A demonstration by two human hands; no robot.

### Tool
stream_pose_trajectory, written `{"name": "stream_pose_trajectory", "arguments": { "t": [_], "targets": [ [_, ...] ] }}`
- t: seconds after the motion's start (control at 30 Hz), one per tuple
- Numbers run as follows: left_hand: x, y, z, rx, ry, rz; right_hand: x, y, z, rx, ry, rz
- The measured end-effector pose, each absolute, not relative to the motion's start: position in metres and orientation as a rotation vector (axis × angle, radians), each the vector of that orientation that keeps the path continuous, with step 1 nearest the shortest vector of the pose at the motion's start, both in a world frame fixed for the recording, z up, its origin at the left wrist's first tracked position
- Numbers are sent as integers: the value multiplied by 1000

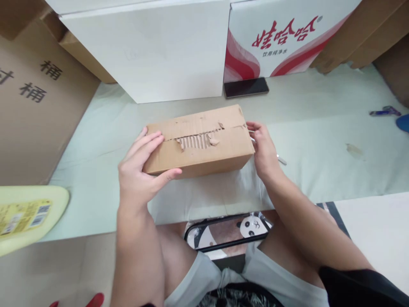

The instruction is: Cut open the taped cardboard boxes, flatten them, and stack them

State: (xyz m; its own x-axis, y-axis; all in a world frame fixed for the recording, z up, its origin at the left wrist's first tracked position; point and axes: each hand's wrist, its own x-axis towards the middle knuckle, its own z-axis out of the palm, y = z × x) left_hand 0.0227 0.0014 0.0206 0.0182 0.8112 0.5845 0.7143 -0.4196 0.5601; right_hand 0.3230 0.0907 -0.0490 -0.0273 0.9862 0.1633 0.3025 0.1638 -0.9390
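Note:
A small brown cardboard box [200,155] lies on the pale green surface in front of me. A torn patch on its top bares the corrugated layer, and a rough slit runs along the middle seam. My left hand [140,160] grips the box's left end, fingers over the top and thumb along the near edge. At the right end, my right hand [262,149] is closed around a slim white and silver tool [281,160]. Part of it sticks out behind the hand; the rest is hidden, so its kind is unclear. The fingertips are close against the box's end face.
White cartons [179,55] stand along the back, one with red print [271,51]. A black phone [246,88] lies before them. Large brown cartons [38,98] flank the left. At far right is a small blue-purple item [385,111]. A yellow labelled object [35,213] juts in at left.

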Motion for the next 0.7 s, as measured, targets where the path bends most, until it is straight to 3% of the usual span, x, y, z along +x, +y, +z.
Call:
{"name": "stream_pose_trajectory", "arguments": {
  "t": [0.1, 0.2, 0.33, 0.5, 0.7],
  "targets": [
    [16, 2, 14, 2032, 1654, 1535, 323, 93, -52, -1375, -1452, 1180],
    [9, 3, 7, 1673, 1703, 1764, 320, 84, -41, -1164, -1488, 1452],
    [19, 6, 3, 1071, 1686, 1848, 313, 69, -12, -764, -1805, 1342],
    [53, 12, -1, 621, 1641, 1366, 314, 60, 9, -578, -2021, 1048],
    [79, 9, 3, 729, 1544, 764, 325, 55, 16, -784, -1912, 688]
  ]
}}
